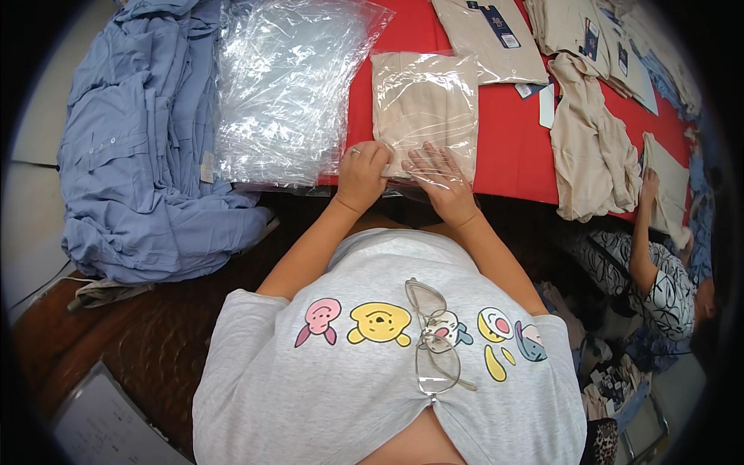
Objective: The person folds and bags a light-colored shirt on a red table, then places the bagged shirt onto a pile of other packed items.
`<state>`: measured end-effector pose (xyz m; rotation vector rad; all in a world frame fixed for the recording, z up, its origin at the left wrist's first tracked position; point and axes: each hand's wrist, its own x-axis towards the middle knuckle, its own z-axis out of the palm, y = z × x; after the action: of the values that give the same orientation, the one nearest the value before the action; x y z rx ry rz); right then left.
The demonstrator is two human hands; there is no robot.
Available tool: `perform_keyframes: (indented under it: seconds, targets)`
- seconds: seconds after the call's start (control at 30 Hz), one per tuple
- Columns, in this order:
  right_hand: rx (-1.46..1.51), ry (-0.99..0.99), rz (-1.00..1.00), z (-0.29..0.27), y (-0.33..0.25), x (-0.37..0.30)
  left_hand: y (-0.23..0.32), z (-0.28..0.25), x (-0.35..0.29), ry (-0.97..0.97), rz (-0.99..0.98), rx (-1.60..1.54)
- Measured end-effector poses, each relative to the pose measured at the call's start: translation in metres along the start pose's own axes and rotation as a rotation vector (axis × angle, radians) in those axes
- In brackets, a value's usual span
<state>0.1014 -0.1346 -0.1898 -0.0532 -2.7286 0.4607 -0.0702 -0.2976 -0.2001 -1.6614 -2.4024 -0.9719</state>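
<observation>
A folded beige garment lies in a clear plastic bag on the red table, directly before me. My left hand is closed on the near left corner of that bag, the knuckles turned up. Flat across the bag's near edge rests my right hand, its fingers stretched out. Shiny film crosses over these fingers, so part of the hand seems to be beneath the plastic. The left fingertips are hidden.
Clear plastic bags form a stack beside a heap of blue garments at the left. Folded beige garments with tags lie on the red tablecloth. Another person handles a beige garment at the right.
</observation>
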Motion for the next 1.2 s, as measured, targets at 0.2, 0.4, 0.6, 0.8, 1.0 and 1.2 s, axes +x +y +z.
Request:
perform_keyframes:
  seconds: [0.2, 0.4, 0.6, 0.8, 1.0, 1.2]
  targets:
    - [0.001, -0.069, -0.025, 0.005, 0.015, -0.014, -0.009, 0.005, -0.005, -0.029, 0.109, 0.141]
    - [-0.077, -0.067, 0.128, 0.001, 0.014, -0.03, -0.012, 0.0, -0.008, -0.106, 0.043, 0.063]
    - [0.189, -0.214, 0.111, -0.043, 0.017, -0.066, -0.021, -0.046, -0.024, -0.276, 0.153, -0.154]
    - [0.246, 0.207, 0.384, -0.063, 0.018, 0.015, 0.002, -0.04, 0.036, -0.026, -0.038, -0.201]
    - [-0.102, 0.085, 0.326, 0.036, 0.06, 0.098, -0.023, 0.045, 0.116, -0.055, 0.02, 0.165]
    - [-0.137, 0.053, 0.406, 0.039, 0.068, 0.075, -0.034, 0.062, 0.111, -0.135, 0.044, 0.13]
